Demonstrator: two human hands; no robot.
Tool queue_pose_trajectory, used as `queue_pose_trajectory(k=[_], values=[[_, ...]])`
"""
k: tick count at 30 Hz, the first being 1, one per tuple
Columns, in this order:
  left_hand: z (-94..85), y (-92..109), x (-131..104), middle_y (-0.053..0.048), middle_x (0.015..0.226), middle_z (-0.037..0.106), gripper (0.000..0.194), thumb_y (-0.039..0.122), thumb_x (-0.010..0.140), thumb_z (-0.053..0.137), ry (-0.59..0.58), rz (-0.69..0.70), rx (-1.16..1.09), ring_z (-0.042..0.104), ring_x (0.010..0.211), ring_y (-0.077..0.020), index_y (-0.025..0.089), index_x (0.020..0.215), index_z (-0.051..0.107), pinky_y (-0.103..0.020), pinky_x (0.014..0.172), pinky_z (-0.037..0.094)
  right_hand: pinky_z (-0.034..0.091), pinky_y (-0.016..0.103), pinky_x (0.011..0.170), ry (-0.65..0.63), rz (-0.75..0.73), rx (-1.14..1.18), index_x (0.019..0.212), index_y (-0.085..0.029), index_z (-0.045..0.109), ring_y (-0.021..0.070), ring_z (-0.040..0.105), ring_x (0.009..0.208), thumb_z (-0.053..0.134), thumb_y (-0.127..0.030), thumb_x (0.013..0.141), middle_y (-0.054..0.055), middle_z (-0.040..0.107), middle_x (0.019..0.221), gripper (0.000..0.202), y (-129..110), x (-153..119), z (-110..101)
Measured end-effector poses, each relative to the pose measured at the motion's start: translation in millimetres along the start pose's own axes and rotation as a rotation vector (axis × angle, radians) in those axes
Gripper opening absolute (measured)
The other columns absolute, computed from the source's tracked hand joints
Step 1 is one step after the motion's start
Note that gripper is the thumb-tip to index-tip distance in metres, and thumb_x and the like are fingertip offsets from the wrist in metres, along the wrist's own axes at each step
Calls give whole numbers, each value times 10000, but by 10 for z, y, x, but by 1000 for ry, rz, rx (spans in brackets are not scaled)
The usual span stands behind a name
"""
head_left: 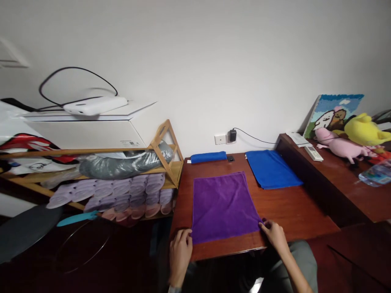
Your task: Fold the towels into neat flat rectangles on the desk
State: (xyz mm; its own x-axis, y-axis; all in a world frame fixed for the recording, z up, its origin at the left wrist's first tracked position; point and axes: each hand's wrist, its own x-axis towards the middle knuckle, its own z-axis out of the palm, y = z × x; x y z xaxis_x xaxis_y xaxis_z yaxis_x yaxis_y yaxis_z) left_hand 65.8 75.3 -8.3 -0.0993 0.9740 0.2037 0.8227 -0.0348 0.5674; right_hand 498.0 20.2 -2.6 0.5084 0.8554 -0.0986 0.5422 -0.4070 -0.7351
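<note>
Two blue cloths [271,170] beyond purple cloth [221,207], slippers [122,186] left

A lived-in room of a home is showing here, for a soft pink plush toy [339,147] and a bright yellow plush toy [365,129] are lying on a reddish-brown wooden side surface [342,183], where a fuzzy blue-and-green picture of two cartoon animals [332,116] is leaning against a plain white wall [195,81]. Pale lilac plastic slippers [122,186] are lining a light-brown wooden rack [175,170], and a large white cardboard box [91,134] is sitting on its top.
</note>
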Motion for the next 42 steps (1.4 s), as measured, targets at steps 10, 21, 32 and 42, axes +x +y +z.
queue_pose_trajectory(k=[10,21,32,42], values=[[143,312,298,-113,1063,820,271,409,980,547,-2,17,-102,781,1019,-320,281,1020,782,-493,963,630,594,535,968,102,-217,-212,978,-265,733,387,738,1008,513,-566,912,173,757,1051,378,-129,125,-35],[442,713,2023,-232,1246,735,327,371,1043,601,-32,-87,36,668,1251,-386,84,1115,740,-510,1027,528,565,584,988,24,-380,-223,1108,-393,723,421,715,1085,496,-492,1007,110,731,1147,267,-245,76,461],[639,731,2587,-118,1099,838,203,243,1006,608,-16,-14,-31,770,991,-254,231,1170,726,-358,896,570,603,601,985,12,-370,-213,1082,-412,733,416,733,1049,497,-493,1002,102,759,1123,262,-259,69,450],[786,803,1903,-174,1477,733,431,332,1091,436,-39,347,91,627,1429,-337,206,1334,769,-500,1243,461,551,412,1099,-60,-339,-186,1166,-194,778,297,734,1176,451,-350,1071,169,789,1206,374,-1030,1504,365]])
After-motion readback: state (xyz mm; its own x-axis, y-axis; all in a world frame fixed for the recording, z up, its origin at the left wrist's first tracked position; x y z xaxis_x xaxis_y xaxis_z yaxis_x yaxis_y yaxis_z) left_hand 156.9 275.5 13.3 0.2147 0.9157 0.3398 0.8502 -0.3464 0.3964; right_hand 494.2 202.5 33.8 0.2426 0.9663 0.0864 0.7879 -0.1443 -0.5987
